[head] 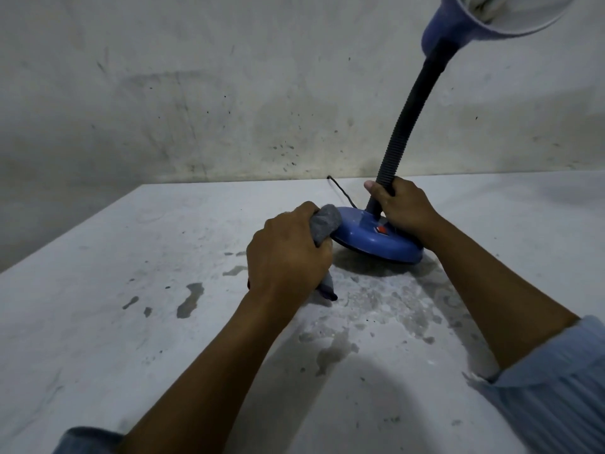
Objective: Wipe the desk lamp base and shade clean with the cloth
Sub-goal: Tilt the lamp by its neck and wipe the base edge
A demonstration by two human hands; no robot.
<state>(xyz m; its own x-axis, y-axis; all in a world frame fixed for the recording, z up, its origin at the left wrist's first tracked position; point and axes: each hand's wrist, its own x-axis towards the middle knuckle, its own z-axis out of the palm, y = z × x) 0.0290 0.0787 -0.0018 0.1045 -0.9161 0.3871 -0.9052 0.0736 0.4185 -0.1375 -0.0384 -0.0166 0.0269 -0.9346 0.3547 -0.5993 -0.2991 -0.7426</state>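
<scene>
While the right hand (404, 204) wraps around the lower end of the black ribbed neck (401, 132), right of centre in the frame, the left hand (288, 253) is clenched around a bunched grey cloth (325, 222) and presses it against the left edge of the blue lamp base (370, 237). That round base sits just right of the frame's middle, tilted so its near rim lifts off the table (131, 290), with a dark shadow under it. A small red switch (381, 229) shows on the top of the base, close to the right hand's wrist. One loose end of the cloth hangs out below the left hand, reaching down towards the tabletop. From the base the neck curves up to the blue shade (484, 18) in the upper right corner of the frame, its pale inside facing the camera and partly cut off by the frame edge. A thin dark cord (340, 191) runs from behind the base to the table's far edge. The pale tabletop is stained with grey patches, thickest in front of the base, and a scuffed wall (229, 93) fills the upper half of the frame. Light blue sleeves (556, 381) show at the lower corners
</scene>
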